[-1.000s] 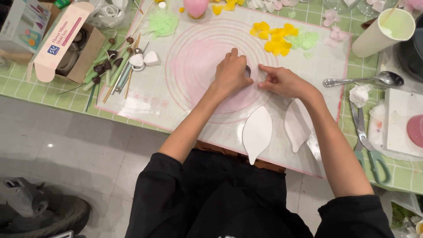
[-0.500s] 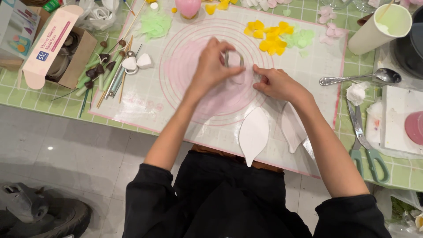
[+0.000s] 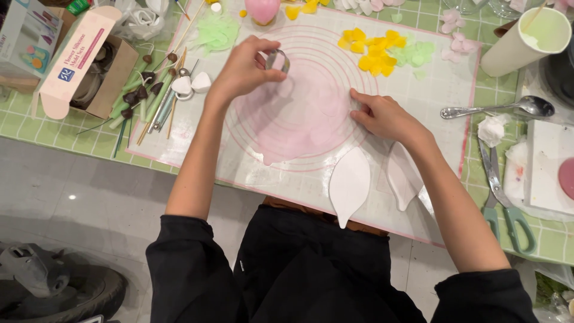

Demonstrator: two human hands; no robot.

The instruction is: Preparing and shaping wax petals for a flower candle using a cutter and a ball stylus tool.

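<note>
Fingers (image 3: 263,51) of left hand (image 3: 242,72) around upright metal ring cutter (image 3: 277,60), opening downward.

Left hand (image 3: 246,67) raised, fingers pinched — right hand (image 3: 382,116) flat, fingertips down, forearms outstretched

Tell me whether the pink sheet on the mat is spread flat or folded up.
Spread flat. The thin pink rolled-out sheet lies smooth inside the ringed white silicone mat, with the right hand pressing its edge; no fold shows.
</note>
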